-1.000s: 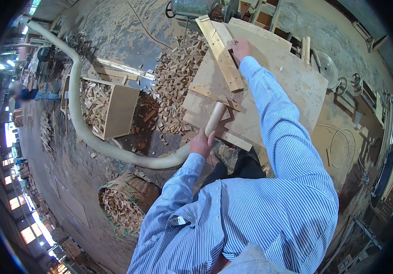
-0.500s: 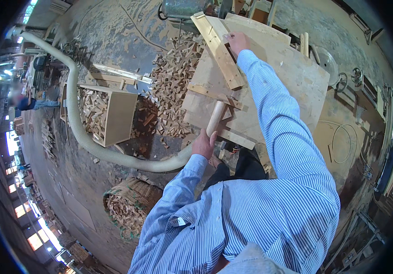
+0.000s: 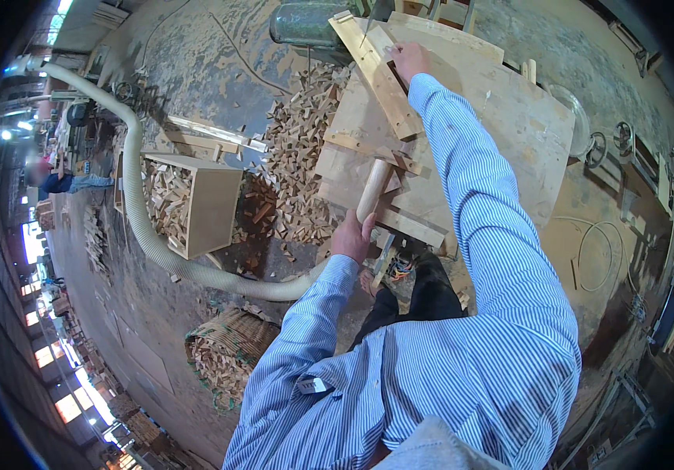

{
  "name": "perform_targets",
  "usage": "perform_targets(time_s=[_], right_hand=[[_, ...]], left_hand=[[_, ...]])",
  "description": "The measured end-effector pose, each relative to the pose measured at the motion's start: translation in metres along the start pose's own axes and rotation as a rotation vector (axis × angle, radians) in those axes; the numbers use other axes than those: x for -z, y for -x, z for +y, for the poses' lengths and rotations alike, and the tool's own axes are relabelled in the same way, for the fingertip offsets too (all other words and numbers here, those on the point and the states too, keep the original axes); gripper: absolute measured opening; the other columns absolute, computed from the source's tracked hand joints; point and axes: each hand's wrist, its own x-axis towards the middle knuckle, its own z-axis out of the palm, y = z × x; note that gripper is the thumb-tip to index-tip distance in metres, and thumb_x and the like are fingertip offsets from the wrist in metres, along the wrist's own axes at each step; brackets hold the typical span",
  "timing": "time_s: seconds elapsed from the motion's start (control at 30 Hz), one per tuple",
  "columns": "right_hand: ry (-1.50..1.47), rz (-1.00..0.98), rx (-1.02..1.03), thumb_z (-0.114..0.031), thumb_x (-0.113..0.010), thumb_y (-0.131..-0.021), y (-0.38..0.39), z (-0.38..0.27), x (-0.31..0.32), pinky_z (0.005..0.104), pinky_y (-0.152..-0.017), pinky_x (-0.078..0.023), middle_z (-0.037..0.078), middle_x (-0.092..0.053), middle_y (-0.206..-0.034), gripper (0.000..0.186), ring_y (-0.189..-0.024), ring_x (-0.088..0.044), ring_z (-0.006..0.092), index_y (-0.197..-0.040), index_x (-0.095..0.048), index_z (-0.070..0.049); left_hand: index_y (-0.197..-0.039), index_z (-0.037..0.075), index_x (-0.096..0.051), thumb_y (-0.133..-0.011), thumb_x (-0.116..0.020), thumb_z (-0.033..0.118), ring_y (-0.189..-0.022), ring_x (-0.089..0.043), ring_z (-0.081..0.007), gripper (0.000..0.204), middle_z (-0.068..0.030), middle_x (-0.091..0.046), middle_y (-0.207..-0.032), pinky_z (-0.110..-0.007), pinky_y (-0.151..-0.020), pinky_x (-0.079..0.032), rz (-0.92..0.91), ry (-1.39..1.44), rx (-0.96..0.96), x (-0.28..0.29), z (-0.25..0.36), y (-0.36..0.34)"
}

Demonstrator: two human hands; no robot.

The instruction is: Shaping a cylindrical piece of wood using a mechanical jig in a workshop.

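My left hand (image 3: 350, 237) is wrapped round a pale round tube (image 3: 373, 189) at the table's near left edge. The tube's far end rests by a short wooden strip (image 3: 343, 142) on the worktable (image 3: 501, 133). It appears to join the ribbed hose (image 3: 219, 280) behind my hand. Over the far part of the table, my right hand (image 3: 411, 61) has its fingers bent together beside a long wooden fence (image 3: 378, 78). What those fingers pinch, if anything, is too small to make out. A light wooden bar (image 3: 407, 227) lies along the near table edge.
Wood offcuts (image 3: 306, 149) are heaped left of the table. A wooden box (image 3: 213, 207) and a wicker basket (image 3: 231, 333), both full of offcuts, stand on the floor. A green motor housing (image 3: 306, 23) is at the far side, handwheels (image 3: 596, 149) at the right. A person (image 3: 59, 182) is far left.
The view has shifted slightly. Both hands keep nearly the same places relative to the table, tube and fence.
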Motion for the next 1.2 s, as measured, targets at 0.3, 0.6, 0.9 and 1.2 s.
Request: perform_targets(time_s=[0.3,0.6,0.9,1.2], right_hand=[[-0.007,0.037,0.032,-0.035,-0.069,-0.090,0.009,0.003,-0.001,0.0482,-0.086,-0.054,0.017,-0.075,-0.097,0.027,-0.092,-0.070,0.0385,-0.097,-0.081,-0.012],[-0.099,0.022,-0.046,-0.034,-0.072,-0.089,0.061,-0.014,-0.004,0.0489,-0.087,-0.053,0.019,-0.075,-0.098,0.028,-0.093,-0.070,0.0390,-0.102,-0.080,-0.010],[-0.114,-0.037,-0.094,-0.035,-0.072,-0.090,0.088,-0.030,-0.012,0.0490,-0.086,-0.054,0.019,-0.075,-0.097,0.027,-0.092,-0.070,0.0392,-0.100,-0.081,-0.011],[-0.022,-0.048,-0.061,-0.033,-0.072,-0.093,0.078,-0.029,-0.015,0.0418,-0.079,-0.057,0.015,-0.077,-0.093,0.026,-0.081,-0.074,0.0294,-0.106,-0.080,-0.011]], left_hand=[[-0.109,0.000,-0.056,-0.103,-0.052,0.053,-0.081,-0.069,-0.0479,0.053,-0.0273,-0.069,-0.083,-0.056,-0.072,-0.053,0.036,-0.039,-0.021,0.001,-0.002,0.007],[-0.110,0.002,-0.056,-0.103,-0.054,0.049,-0.082,-0.068,-0.0480,0.048,-0.0266,-0.069,-0.086,-0.056,-0.072,-0.052,0.041,-0.004,-0.039,-0.001,-0.039,0.047],[-0.106,0.002,-0.055,-0.103,-0.055,0.049,-0.078,-0.067,-0.0472,0.047,-0.0251,-0.068,-0.080,-0.057,-0.070,-0.051,0.036,-0.006,-0.065,0.002,-0.065,0.080],[-0.114,0.000,-0.053,-0.103,-0.054,0.049,-0.087,-0.069,-0.0478,0.049,-0.0282,-0.070,-0.090,-0.056,-0.075,-0.053,-0.066,0.001,0.015,0.005,-0.062,0.074]])
